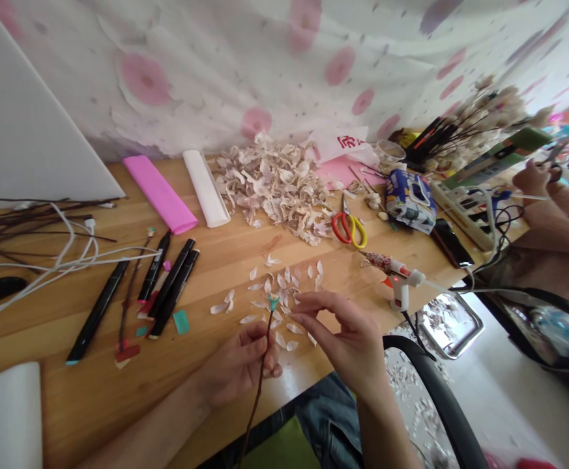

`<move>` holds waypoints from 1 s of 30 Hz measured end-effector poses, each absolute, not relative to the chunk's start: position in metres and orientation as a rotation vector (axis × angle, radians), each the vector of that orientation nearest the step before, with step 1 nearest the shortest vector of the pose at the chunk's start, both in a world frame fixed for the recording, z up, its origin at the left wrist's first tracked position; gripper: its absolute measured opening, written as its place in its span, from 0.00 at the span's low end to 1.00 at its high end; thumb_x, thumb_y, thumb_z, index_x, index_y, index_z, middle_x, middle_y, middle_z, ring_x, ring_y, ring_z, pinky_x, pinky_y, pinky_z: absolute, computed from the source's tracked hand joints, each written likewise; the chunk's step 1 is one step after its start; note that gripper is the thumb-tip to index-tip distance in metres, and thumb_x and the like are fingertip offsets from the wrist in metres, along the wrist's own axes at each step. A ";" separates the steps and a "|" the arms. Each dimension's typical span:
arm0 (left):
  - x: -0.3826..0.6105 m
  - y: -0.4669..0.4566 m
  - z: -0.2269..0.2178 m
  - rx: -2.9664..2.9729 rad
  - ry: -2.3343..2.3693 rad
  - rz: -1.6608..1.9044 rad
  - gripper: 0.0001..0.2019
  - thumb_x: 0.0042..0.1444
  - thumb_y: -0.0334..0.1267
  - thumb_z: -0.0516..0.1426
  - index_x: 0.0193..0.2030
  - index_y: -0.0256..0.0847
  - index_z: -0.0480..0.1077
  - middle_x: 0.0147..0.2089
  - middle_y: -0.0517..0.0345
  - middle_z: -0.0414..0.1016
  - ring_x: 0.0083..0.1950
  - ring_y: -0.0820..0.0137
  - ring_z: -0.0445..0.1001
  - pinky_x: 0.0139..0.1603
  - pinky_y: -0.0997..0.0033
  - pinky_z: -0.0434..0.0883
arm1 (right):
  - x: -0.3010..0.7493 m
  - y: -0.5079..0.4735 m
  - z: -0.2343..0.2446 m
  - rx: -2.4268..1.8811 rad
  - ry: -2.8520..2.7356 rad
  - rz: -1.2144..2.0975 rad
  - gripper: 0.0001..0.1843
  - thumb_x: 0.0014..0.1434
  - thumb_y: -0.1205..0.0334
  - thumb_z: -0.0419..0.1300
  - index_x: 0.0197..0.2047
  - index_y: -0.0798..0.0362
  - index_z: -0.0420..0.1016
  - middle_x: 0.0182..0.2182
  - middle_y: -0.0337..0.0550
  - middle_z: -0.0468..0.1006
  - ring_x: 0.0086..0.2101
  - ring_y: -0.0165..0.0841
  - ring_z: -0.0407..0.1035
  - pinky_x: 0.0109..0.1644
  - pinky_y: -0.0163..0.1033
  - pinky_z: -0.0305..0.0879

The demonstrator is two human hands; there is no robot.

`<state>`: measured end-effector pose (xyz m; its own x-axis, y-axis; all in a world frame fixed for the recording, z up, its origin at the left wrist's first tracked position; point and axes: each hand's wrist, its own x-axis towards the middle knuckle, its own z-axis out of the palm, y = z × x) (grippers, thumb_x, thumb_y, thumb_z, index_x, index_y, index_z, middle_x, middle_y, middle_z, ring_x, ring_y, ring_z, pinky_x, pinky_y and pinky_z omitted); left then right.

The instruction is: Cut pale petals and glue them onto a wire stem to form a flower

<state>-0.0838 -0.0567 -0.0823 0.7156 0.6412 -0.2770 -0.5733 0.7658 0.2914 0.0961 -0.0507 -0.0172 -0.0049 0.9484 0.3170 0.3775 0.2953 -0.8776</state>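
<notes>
My left hand [245,361] is closed around a thin brown twig [263,365], which rises from my lap at a slant. At its upper end sits a small teal tip with pale bits [273,301]. Just right of that tip, my right hand [345,335] has its thumb and forefinger drawn into a pinch. Anything between those fingertips is too small to make out. Loose pale petals [291,345] lie scattered on the wooden table [235,260] under and beyond both hands.
Behind is a heap of dried petals [274,182]. Red-and-yellow scissors [349,229] and a glue gun [400,280] lie to the right. Black markers [171,286], white cables [64,241] and crepe paper rolls [161,194] are left. Another person's hand [533,179] shows at far right.
</notes>
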 end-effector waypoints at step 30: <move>-0.084 -0.056 -0.084 0.195 0.386 0.652 0.13 0.49 0.43 0.73 0.32 0.38 0.77 0.21 0.63 0.71 0.23 0.79 0.66 0.28 0.79 0.62 | 0.096 -0.039 -0.008 -1.248 -1.934 0.361 0.18 0.60 0.75 0.69 0.50 0.49 0.76 0.33 0.37 0.83 0.36 0.35 0.76 0.44 0.38 0.73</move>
<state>-0.0844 -0.0558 -0.0843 0.7274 0.6231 -0.2874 -0.5514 0.7801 0.2956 0.0957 -0.0394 -0.0080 -0.2035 0.8630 0.4624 0.6381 0.4751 -0.6059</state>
